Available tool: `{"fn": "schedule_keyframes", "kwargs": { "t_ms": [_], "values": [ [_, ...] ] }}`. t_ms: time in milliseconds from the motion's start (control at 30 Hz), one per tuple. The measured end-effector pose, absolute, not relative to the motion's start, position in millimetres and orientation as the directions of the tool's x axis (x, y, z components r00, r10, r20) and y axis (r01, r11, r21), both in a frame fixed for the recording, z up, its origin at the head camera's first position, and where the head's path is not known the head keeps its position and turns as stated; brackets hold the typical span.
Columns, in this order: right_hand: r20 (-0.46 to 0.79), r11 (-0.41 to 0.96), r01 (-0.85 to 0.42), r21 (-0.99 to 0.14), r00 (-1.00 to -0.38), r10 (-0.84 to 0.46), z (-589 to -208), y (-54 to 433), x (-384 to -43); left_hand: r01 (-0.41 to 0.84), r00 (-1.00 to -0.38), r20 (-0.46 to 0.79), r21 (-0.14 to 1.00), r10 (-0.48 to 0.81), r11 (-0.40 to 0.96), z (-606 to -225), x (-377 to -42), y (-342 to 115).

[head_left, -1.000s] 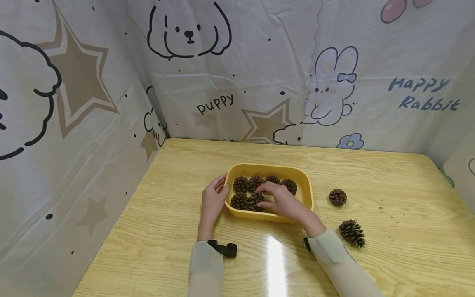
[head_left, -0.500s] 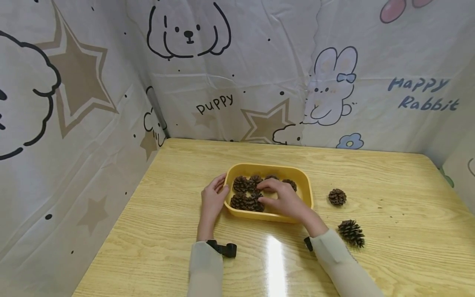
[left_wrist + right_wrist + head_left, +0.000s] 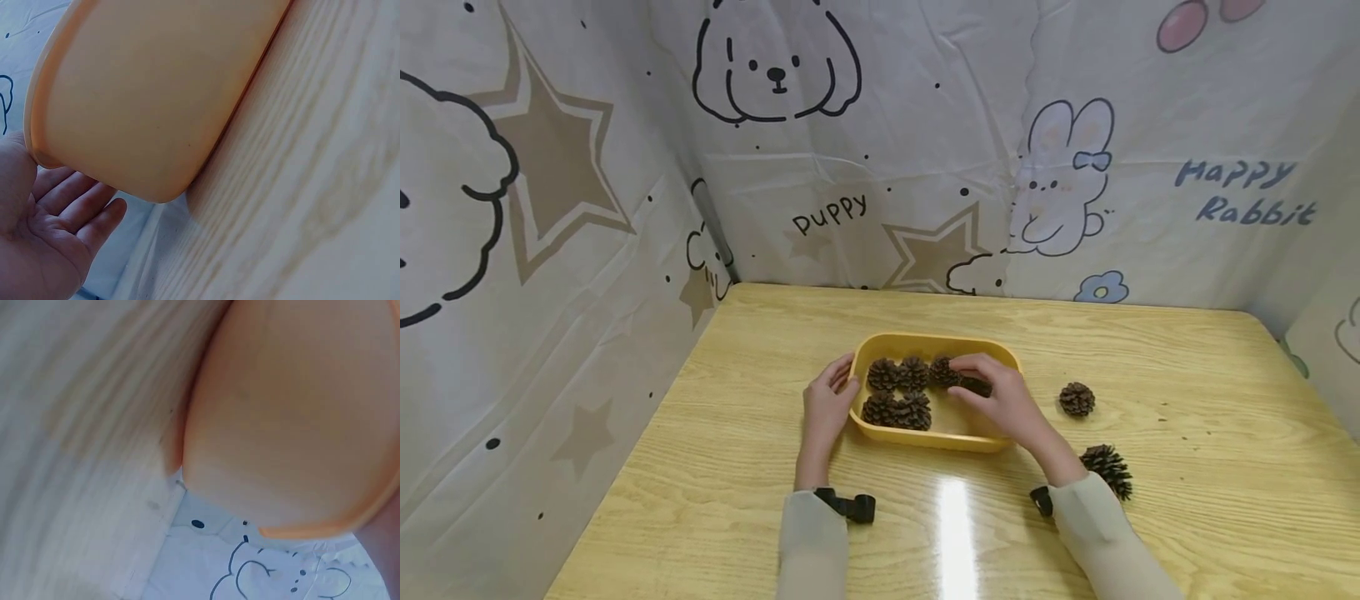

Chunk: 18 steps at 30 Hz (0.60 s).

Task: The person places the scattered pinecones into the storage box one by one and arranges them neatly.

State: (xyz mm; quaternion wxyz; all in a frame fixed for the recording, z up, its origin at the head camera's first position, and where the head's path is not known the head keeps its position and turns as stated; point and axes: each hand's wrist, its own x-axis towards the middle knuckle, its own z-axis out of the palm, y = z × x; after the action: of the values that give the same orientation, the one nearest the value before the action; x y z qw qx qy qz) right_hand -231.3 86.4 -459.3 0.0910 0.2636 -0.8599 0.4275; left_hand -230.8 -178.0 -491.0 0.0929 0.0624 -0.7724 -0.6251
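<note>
In the head view a yellow tray (image 3: pixel 947 442) holds several brown pine cones, some at its left end (image 3: pixel 882 375) and one in the back middle (image 3: pixel 943 372). My left hand (image 3: pixel 827 407) holds the tray's left end, thumb at the rim and fingers along the outside. The left wrist view shows that hand (image 3: pixel 53 231) under the rim. Over the right half of the tray is my right hand (image 3: pixel 1003 402), thumb and index finger apart, their tips close to the back middle cone. Another pine cone (image 3: pixel 976 386) shows partly beneath it. The right wrist view mostly shows the tray's outer wall (image 3: pixel 287 425).
On the wooden table (image 3: pixel 737 375), right of the tray, lies a small round pine cone (image 3: pixel 1077 400). A longer pine cone (image 3: pixel 1108 471) lies nearer, partly behind my right sleeve (image 3: pixel 1090 508). A printed cloth (image 3: pixel 850 167) hangs along the table's back and left.
My right hand has moved right, away from the front cones at the tray's left end, uncovering the back middle cone. My left hand stays at the tray. The head view has shifted slightly.
</note>
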Motion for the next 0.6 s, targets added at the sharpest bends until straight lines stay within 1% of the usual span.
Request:
{"fn": "schedule_keyframes", "kwargs": {
  "t_ms": [167, 300, 600],
  "values": [
    [0.409, 0.49, -0.517, -0.701, -0.855, -0.318, -458.3, 96.4, -228.6, 0.018, -0.974, 0.068, 0.974, -0.215, 0.227, -489.0, -229.4, -177.4],
    [0.4, 0.501, -0.486, -0.716, -0.874, -0.275, -458.5, 105.3, -227.1, 0.018, -0.975, 0.066, 0.975, -0.21, 0.223, -487.9, -228.7, -177.2],
    [0.451, 0.545, -0.49, -0.681, -0.866, -0.214, -458.7, 122.5, -222.6, 0.015, -0.977, 0.063, 0.973, -0.204, 0.229, -492.4, -230.7, -178.0]
  ]
}}
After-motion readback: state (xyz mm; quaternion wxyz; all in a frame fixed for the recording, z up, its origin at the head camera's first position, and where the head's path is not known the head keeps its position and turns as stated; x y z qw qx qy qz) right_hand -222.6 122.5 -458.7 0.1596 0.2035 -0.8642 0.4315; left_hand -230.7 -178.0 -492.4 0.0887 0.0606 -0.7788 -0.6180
